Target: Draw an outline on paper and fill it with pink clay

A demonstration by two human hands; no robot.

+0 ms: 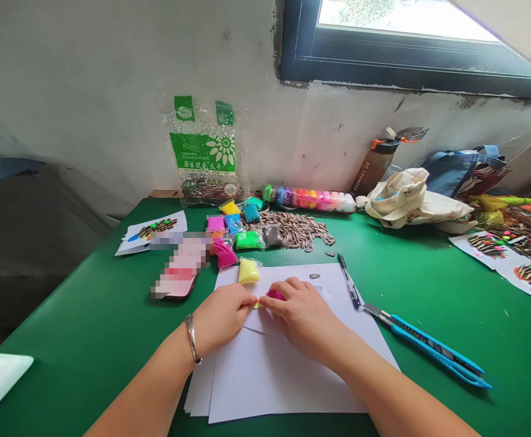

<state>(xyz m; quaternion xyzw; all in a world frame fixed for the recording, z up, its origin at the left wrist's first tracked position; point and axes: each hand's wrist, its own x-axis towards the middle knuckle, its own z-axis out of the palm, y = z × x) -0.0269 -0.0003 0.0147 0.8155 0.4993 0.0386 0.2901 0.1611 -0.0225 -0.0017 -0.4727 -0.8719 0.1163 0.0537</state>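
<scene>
Touching a small yellow piece [257, 305] from either side, our left hand [226, 312] and right hand [301, 312] nearly meet; whether either pinches it, we cannot tell. We arch the right hand over a pink piece [275, 295], likely steadying the white paper [265, 379] beneath; a yellow packet [249, 271] lies handy just beyond the left.

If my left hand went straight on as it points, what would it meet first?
Your left hand would first meet the small yellow piece, then probably your right hand; depth is unclear.
</scene>
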